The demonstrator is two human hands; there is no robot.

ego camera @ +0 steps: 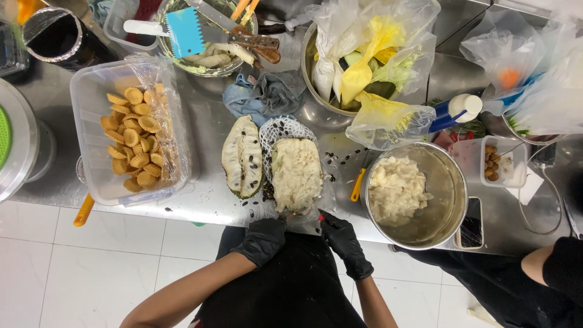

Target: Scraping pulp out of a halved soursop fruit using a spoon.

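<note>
Both my hands wear black gloves at the counter's near edge. My left hand [262, 239] is curled at the near end of a split soursop half [297, 174] with white pulp facing up. My right hand [344, 242] holds something small with a red tip against that same end; what it is I cannot tell. A second fruit half [242, 157] lies just left, with green rind showing. A white foam net [280, 129] sits behind the fruit. Black seeds [337, 159] are scattered on the steel counter [206, 200].
A steel bowl [449, 182] of white pulp stands to the right. A clear tub [91, 97] of small pastry shells is on the left. Behind are a bowl with knives and a blue scraper [185, 31], bagged greens [376, 54], a grey cloth [267, 94] and a phone [470, 223].
</note>
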